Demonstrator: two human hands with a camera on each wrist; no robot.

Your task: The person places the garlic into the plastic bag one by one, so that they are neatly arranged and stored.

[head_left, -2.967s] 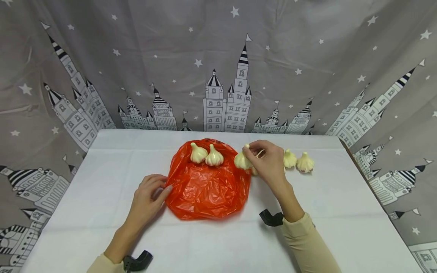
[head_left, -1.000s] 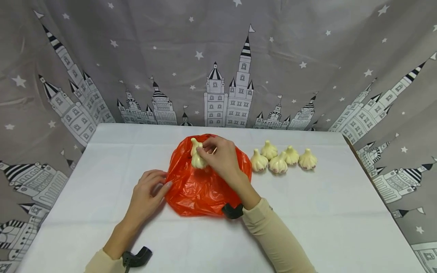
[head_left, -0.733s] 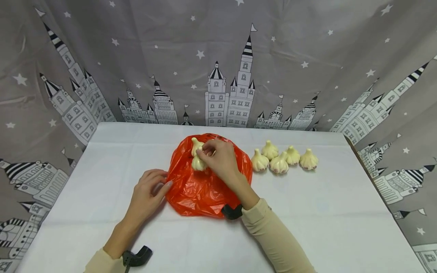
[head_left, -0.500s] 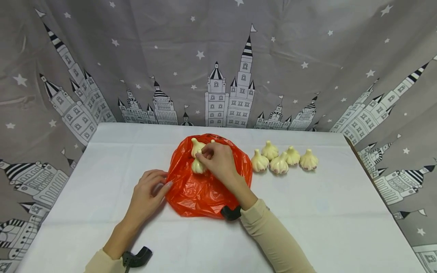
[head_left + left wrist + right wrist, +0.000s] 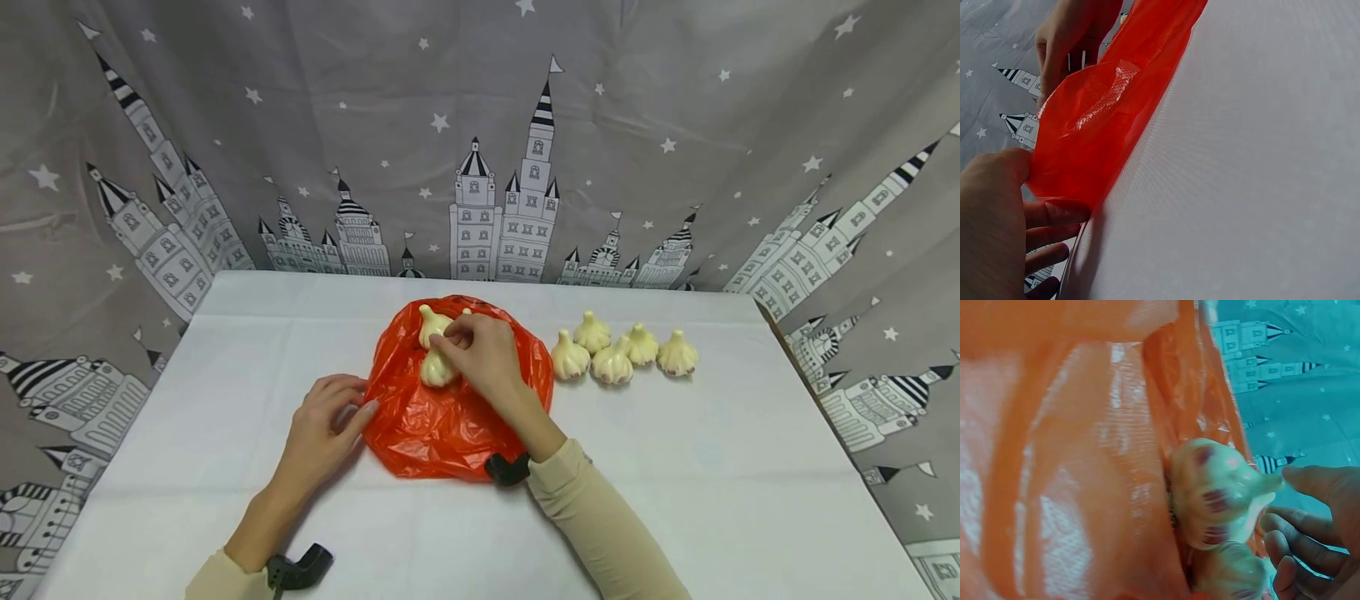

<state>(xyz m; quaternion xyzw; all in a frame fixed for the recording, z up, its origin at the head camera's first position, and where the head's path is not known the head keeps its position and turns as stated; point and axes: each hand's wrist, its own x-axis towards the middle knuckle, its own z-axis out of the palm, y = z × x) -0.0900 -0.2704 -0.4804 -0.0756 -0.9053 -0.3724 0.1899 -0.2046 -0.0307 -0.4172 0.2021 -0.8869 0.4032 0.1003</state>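
A red plastic bag lies spread open mid-table. My left hand pinches its left edge between thumb and fingers; in the left wrist view a finger shows through the thin film. Inside the bag, my right hand has thumb and fingertips at the stem of a garlic bulb, which leans toward the hand. In the right wrist view the thumb meets the stem of this garlic bulb. Another bulb sits just behind it. A third bulb is mostly hidden by the right hand, only its stem tip showing.
Several garlic bulbs stand grouped on the white tablecloth right of the bag. A grey curtain printed with castles and stars hangs behind the table. Black wrist devices sit at both cuffs.
My right hand has carried a garlic bulb from the bag's right rim leftward, down in front of the others inside. Lately its fingers shifted and the bulb tilted. The left hand stays at the edge.
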